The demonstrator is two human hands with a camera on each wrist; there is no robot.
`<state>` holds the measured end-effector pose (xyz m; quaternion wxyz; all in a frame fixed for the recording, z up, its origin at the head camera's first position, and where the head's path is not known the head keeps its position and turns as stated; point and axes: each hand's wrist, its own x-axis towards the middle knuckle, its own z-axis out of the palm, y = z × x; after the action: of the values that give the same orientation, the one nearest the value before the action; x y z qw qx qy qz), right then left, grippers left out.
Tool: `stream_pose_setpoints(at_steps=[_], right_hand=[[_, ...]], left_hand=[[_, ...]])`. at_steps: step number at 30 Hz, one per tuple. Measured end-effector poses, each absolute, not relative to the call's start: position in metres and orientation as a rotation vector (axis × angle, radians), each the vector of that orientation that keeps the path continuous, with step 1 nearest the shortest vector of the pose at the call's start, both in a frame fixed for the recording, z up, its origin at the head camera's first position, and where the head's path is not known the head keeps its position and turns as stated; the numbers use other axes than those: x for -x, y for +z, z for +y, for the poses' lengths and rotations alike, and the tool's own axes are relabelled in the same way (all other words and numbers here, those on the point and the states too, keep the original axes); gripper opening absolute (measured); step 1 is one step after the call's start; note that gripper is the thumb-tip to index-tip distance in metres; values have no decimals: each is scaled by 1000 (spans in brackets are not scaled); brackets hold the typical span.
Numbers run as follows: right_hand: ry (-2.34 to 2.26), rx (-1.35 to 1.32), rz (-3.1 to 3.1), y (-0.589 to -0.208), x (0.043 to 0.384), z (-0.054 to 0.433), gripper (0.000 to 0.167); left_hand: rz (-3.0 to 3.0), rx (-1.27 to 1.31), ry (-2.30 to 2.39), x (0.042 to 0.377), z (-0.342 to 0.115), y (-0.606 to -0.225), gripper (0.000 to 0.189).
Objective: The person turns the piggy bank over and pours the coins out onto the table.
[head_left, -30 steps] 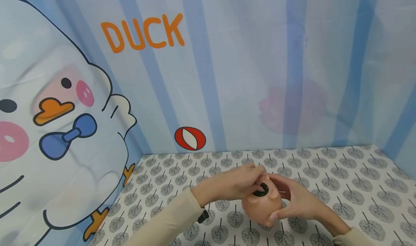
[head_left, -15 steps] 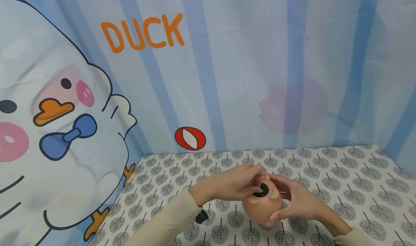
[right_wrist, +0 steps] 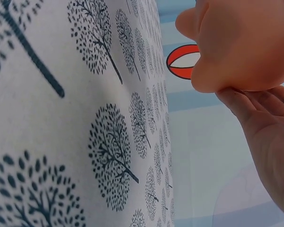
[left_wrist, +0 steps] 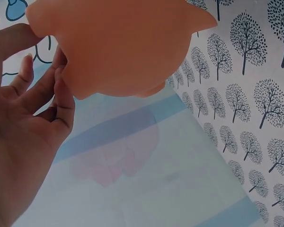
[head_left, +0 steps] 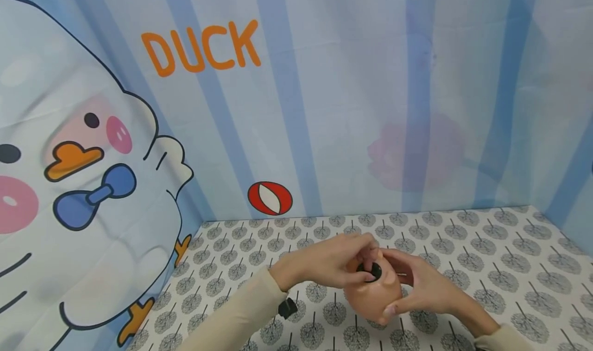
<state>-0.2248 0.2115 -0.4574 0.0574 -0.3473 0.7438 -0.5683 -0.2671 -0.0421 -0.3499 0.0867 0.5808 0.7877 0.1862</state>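
Head view: both hands on a peach figure (head_left: 374, 298)

The left hand (head_left: 329, 261) pinches its black disc (head_left: 377, 273); the right hand (head_left: 420, 285) grips its side. Smooth, rounded and stubby-knobbed, it is held well short of the far edge of the surface (head_left: 505, 299).

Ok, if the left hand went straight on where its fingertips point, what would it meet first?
Most likely the black round part on the orange figure; the left hand seems to pinch it, though exact contact is hard to judge.
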Motion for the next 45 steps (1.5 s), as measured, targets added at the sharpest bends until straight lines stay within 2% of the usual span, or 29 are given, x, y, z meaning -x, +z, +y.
stream_pose_setpoints(at_steps=[6,11,17,26,39,45], right_hand=[[-1707,1058,2285,-458,224,208,96],[-1662,1070,2326,-460,224,205,88],[-1664,1062,2314,-461,226,205,90],[-1688,1047,2294,-460,225,207,97],[-1696,972,2353,-462,226,209,99],[-1713,939,2334,-460,225,210,99]], left_hand=[[2385,-1761,482,265,-36,-351,32],[2401,-1810,443,263,-31,-353,36],[2418,-1779,421,262,-33,-351,38],[2367,-1767,497,263,-35,-349,34],[2475,-1830,468,256,-43,-346,21],[2502,-1994,325,257,-47,-347,11]])
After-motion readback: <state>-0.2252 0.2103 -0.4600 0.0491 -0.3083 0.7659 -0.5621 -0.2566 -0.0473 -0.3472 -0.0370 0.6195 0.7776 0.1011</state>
